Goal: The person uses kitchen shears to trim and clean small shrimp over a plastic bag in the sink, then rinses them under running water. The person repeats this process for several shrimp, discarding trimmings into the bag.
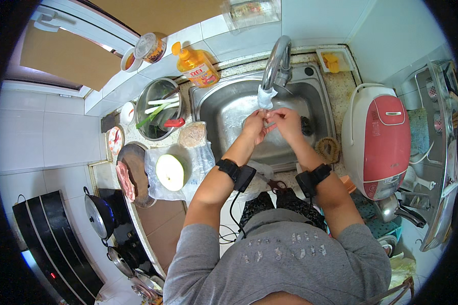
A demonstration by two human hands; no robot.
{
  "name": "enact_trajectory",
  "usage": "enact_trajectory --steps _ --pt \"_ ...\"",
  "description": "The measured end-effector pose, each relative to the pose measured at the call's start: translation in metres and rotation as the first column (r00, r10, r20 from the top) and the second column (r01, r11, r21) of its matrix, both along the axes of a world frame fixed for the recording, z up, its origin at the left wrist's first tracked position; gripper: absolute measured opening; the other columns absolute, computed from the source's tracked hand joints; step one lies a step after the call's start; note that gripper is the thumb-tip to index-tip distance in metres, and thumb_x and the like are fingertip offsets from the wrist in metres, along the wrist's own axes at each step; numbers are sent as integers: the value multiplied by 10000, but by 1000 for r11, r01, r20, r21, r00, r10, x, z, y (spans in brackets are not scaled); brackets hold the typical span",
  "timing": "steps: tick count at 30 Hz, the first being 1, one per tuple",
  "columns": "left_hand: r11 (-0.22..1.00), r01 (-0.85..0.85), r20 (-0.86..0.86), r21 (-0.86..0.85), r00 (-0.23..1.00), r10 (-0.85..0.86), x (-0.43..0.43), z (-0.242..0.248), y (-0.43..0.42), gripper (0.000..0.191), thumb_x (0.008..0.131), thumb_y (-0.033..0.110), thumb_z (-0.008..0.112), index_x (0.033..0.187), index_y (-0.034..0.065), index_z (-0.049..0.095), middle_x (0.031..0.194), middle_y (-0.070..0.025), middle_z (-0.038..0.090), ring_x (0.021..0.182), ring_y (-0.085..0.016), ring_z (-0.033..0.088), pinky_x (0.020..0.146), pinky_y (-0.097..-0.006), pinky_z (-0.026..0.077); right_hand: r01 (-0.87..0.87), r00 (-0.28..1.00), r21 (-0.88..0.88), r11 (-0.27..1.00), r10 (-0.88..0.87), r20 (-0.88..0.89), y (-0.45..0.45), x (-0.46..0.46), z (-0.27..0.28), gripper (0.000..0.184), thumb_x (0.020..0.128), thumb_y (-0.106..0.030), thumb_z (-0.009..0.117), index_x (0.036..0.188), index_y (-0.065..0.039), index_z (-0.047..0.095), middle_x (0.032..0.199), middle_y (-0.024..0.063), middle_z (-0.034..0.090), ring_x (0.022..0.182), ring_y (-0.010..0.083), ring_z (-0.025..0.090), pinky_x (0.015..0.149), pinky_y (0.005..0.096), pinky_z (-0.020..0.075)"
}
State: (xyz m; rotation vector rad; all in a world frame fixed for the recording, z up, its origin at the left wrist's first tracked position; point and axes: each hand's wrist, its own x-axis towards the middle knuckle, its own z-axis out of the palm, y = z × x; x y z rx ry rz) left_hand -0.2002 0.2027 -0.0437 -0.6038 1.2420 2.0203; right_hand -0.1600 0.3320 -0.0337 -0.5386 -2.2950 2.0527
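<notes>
My left hand (pixel 255 126) and my right hand (pixel 287 121) meet right below the spout of a chrome faucet (pixel 273 63). The spout's end is wrapped in a pale cloth or filter (pixel 266 98). Both hands are over a stainless steel sink (pixel 229 118), their fingers bent and touching each other. Whether something small lies between the fingers cannot be seen. A dark drain strainer (pixel 306 126) shows beside my right hand, and a round bristle brush (pixel 327 150) sits at the sink's right rim.
Left of the sink stand a steel pot (pixel 141 110) with scallions and a red-handled tool, a cut pale gourd or melon (pixel 170 172) on plastic, and raw meat (pixel 126 181) on a round board (pixel 143 183). A soap bottle (pixel 198 68) stands behind; a rice cooker (pixel 387 141) is at right.
</notes>
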Motion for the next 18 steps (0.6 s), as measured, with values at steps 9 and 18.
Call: enact_trajectory --steps 9,18 --pt "967 34 127 253 990 -68 7 22 -6 304 1038 196 355 1234 -18 447 1088 -120 589 966 -228 609 900 -436 524 273 961 362 891 -236 -145 43 -39 -36 325 860 -238 637 1026 41 660 896 187 695 847 321 676 777 408 512" --pt "798 201 -262 -568 875 -407 19 -23 -30 245 970 155 486 1142 2 568 1098 -150 651 956 -242 641 812 -382 502 157 970 605 781 -7 -243 54 -52 -32 274 921 -298 589 1052 -80 692 969 121 694 857 331 652 805 432 464"
